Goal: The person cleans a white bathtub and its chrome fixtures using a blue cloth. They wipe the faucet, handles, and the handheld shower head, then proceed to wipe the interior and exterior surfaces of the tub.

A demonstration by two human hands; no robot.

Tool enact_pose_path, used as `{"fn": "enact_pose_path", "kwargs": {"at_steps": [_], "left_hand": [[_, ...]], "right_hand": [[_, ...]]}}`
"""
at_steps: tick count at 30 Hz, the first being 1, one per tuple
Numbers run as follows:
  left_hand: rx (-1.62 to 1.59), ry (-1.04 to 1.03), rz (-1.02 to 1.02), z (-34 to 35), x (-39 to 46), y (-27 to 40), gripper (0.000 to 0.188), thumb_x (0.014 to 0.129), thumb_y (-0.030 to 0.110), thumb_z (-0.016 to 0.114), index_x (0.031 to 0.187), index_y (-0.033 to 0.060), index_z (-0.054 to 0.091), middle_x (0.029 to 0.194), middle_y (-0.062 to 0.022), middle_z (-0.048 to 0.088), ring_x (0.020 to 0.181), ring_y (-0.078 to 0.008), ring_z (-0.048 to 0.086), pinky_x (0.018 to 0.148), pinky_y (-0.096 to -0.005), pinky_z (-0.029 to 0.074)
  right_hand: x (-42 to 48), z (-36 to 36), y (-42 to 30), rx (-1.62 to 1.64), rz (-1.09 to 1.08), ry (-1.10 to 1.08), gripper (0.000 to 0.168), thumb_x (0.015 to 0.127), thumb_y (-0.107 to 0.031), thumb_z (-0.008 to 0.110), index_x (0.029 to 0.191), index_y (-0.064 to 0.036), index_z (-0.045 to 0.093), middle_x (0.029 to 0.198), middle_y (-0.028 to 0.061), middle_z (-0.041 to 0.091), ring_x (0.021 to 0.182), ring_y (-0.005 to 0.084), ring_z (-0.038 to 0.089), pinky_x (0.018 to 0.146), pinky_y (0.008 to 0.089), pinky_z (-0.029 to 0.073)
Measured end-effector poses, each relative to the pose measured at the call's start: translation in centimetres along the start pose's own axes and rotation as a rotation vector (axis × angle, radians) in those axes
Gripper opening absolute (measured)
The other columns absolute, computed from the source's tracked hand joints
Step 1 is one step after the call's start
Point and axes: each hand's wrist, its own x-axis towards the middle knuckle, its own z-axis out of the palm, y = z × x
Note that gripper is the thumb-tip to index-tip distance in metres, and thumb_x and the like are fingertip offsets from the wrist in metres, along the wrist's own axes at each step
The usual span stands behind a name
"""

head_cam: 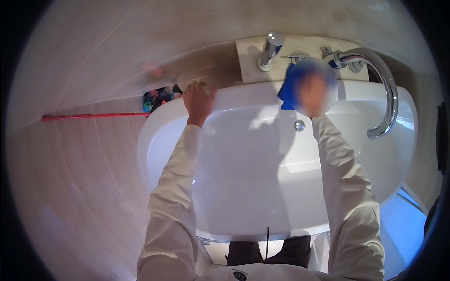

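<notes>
My left hand (pixel 199 102) rests on the far rim of a white bathtub (pixel 242 100), toward its left end. Its fingers are spread and nothing is in them. Over the same rim, right of the middle, my right hand (pixel 310 96) is on a blue cloth (pixel 287 92). A round blur covers most of that hand and part of the cloth, so its fingers cannot be made out. Just below it on the tub's inner wall is a round chrome fitting (pixel 299 125).
Behind the rim, a pale stone ledge (pixel 251 52) carries a chrome cylindrical fitting (pixel 270 51) and a curved chrome spout (pixel 392 91) that arches over the tub's right side. Several colourful items (pixel 158 99) lie in the left corner beside a thin red pole (pixel 95 116).
</notes>
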Motion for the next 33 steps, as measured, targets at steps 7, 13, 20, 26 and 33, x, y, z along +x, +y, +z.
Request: {"fn": "enact_pose_path", "kwargs": {"at_steps": [7,13,20,26,33], "left_hand": [[0.062,-0.047,-0.193,3.1,0.1,-1.7,0.034,0.082,0.042,0.052,0.076,0.0160,0.073,0.082,-0.0058,0.070,0.091,-0.0265,0.061,0.085,-0.0414,0.038],[-0.005,-0.139,-0.387,-0.2,1.1,1.7,0.035,0.084,0.035,0.044,0.071,0.0143,0.071,0.074,-0.0073,0.068,0.085,-0.0261,0.061,0.081,-0.0416,0.038],[-0.097,-0.013,-0.370,-2.4,0.6,2.4,0.032,0.083,0.031,0.046,0.069,0.0111,0.068,0.072,-0.0073,0.067,0.078,-0.0272,0.061,0.078,-0.0410,0.038],[0.005,-0.036,-0.371,-1.0,0.9,2.6,0.030,0.082,0.030,0.048,0.070,0.0146,0.070,0.069,-0.0087,0.067,0.072,-0.0290,0.063,0.078,-0.0417,0.040],[0.096,-0.023,-0.333,1.6,0.5,0.1,0.030,0.083,0.034,0.049,0.076,0.0152,0.071,0.072,-0.0104,0.067,0.073,-0.0288,0.064,0.077,-0.0407,0.042]], "right_hand": [[0.1,1.8,0.0,0.009,-0.042,0.002,0.047,0.076,-0.026,0.068,0.114,-0.006,0.050,0.113,0.0161,0.049,0.109,0.0328,0.046,0.092,0.0443,0.035],[0.5,2.0,1.2,-0.009,-0.040,-0.068,0.058,0.074,-0.027,0.071,0.122,-0.005,0.047,0.122,0.0174,0.047,0.116,0.0336,0.043,0.098,0.0448,0.033],[-2.9,1.6,2.3,0.142,0.001,-0.106,0.071,0.072,-0.027,0.074,0.132,-0.004,0.043,0.132,0.0189,0.045,0.125,0.0345,0.041,0.105,0.0453,0.031],[-6.4,0.2,-2.0,0.229,-0.169,-0.163,0.095,0.057,-0.020,0.084,0.138,-0.004,0.038,0.145,0.0210,0.032,0.136,0.0406,0.025,0.111,0.0466,0.022],[-4.3,-1.1,-1.6,-0.048,-0.187,-0.248,0.089,0.067,0.006,0.063,0.146,-0.008,0.026,0.152,0.0138,0.024,0.139,0.0353,0.023,0.114,0.0450,0.017]]}}
